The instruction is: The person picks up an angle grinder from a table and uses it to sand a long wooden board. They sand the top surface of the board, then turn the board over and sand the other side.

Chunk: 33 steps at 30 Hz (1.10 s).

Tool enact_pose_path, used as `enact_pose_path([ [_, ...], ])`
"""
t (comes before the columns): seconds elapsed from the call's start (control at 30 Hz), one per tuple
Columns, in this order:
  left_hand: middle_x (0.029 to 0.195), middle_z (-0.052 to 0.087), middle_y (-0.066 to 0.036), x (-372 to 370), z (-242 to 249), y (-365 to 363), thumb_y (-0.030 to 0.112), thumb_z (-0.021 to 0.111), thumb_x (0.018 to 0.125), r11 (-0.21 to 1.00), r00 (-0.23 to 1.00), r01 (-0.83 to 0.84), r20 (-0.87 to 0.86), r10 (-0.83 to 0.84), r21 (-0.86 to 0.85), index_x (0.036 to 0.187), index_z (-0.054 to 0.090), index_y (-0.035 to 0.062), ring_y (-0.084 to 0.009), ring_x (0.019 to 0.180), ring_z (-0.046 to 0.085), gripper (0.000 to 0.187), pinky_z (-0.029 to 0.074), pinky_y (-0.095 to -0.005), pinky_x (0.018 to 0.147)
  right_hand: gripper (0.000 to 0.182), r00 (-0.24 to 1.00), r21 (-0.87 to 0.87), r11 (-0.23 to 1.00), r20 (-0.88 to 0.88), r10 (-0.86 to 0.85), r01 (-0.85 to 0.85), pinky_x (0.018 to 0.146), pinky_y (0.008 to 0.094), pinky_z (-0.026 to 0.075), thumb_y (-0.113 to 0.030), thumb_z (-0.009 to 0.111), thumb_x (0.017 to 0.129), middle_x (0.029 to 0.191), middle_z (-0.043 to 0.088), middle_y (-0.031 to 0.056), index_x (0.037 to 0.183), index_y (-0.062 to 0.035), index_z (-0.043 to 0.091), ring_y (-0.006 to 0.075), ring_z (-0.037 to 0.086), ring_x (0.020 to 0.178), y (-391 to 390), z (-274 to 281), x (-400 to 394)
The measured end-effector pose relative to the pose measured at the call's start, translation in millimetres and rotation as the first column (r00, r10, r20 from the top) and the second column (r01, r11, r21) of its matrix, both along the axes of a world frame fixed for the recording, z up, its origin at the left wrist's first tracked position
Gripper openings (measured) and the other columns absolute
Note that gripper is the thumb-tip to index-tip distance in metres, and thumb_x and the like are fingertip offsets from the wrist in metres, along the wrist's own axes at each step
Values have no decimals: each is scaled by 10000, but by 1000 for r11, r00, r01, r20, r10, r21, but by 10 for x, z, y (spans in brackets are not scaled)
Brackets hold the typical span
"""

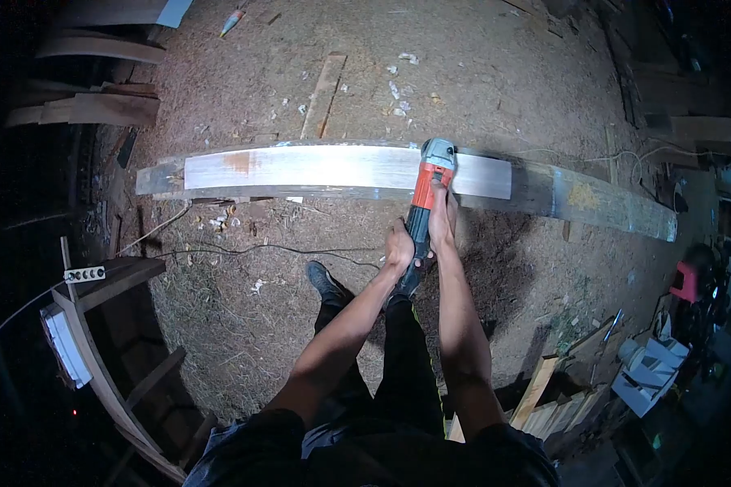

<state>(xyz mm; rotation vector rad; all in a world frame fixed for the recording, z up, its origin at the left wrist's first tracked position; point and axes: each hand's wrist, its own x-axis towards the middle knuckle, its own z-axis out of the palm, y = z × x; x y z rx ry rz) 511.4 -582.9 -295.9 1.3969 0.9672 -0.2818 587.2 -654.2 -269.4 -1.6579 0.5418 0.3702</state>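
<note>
An orange and black angle grinder (423,191) with a grey head lies over the pale, brightly lit panel (317,168), right of its middle. My left hand (398,246) is closed round the rear of the grinder. Farther forward, my right hand (442,217) grips the orange body just behind the head. The pale panel lies lengthwise on a longer weathered plank (536,188), with a brown patch near its left end. The grinder's head hides its disc and the spot beneath.
A dark cord (260,247) runs over the dirt floor from the left towards my feet. A power strip (84,274) sits on a wooden frame at left. A narrow board (325,96) lies beyond the plank. A white box (646,381) stands at lower right.
</note>
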Motion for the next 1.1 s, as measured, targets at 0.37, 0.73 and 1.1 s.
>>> enact_pose_path([
  [0.37, 548, 529, -160, -116, 245, 783, 368, 232, 956, 979, 977, -203, 65, 202, 17, 760, 508, -32, -262, 365, 515, 524, 402, -376, 304, 471, 975, -54, 978, 90, 203, -199, 723, 327, 415, -444, 492, 875, 832, 570, 71, 971, 5, 597, 168, 509, 776, 968, 71, -37],
  [0.73, 574, 561, -176, -297, 333, 1694, 329, 212, 968, 938, 938, -345, 39, 346, -25, 753, 526, -35, -264, 375, 533, 527, 423, -370, 312, 480, 920, -90, 927, 119, 373, -364, 705, 333, 422, -458, 489, 870, 817, 574, 80, 974, -4, 603, 176, 521, 754, 1985, -84, -147],
  [1.1, 675, 575, -163, -823, -122, 2684, 311, 233, 962, 818, 831, -554, -52, 553, -155, 884, 557, -32, -240, 471, 562, 479, 461, -370, 376, 528, 818, -141, 820, 88, 568, -555, 799, 368, 434, -484, 482, 873, 906, 635, 161, 1030, 5, 606, 247, 578, 843, 3149, -146, -520],
])
